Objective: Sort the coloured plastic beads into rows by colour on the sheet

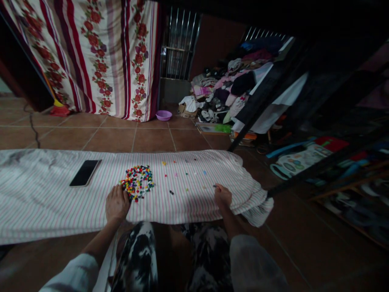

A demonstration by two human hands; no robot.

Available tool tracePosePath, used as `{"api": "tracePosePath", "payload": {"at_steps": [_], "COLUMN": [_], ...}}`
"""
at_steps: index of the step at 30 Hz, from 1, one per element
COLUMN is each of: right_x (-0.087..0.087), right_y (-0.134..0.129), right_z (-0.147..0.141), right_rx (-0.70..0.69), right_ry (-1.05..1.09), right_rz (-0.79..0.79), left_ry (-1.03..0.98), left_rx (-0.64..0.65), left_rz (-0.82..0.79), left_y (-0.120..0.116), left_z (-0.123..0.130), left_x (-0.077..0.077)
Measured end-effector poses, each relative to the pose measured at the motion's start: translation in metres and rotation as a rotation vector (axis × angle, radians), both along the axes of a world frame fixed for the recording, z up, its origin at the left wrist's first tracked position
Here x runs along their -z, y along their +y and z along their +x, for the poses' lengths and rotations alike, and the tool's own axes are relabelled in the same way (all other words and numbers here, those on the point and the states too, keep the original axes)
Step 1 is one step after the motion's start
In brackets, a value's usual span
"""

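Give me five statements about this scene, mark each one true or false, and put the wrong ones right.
1. The left hand is at the edge of the pile of colourful pieces. True.
2. The phone lies between the pile of colourful pieces and the right hand. False: the phone lies on the other side of the pile, toward the picture's left.
3. The right hand has a small dark piece at its fingertips. True.
4. The cloth under the pile is plain red. False: the cloth is pale with thin stripes.
5. A purple bowl sits on the tiled floor. True.
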State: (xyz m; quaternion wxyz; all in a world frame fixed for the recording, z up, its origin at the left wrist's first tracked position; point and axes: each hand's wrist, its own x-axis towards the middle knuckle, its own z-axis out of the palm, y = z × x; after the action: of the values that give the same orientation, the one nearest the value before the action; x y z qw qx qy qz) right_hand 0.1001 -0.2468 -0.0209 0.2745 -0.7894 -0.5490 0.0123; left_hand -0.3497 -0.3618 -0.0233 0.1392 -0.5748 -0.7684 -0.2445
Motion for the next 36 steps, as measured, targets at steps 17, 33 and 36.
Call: {"api": "tracePosePath", "payload": {"at_steps": [17,33,36], "right_x": [0.027,-0.012,-0.025], "right_y": [0.000,-0.028,-0.040], "right_z": [0.020,-0.102,-0.159], "right_rx": [-0.257,-0.539,-0.722], "right_ry": [-0.093,0.129,0.142], "right_rz": [0.240,0.412,0.263], "left_ry": [-0.037,0.007,-0.023], "left_rx": [0.030,0.156,0.195], "left_rz": [-0.090,-0.279,-0.246], "left_y": [0.002,0.001,0.001], "left_z": [0.000,-0.001,-0.004], "left_x": [0.001,-0.012,-0.008]}}
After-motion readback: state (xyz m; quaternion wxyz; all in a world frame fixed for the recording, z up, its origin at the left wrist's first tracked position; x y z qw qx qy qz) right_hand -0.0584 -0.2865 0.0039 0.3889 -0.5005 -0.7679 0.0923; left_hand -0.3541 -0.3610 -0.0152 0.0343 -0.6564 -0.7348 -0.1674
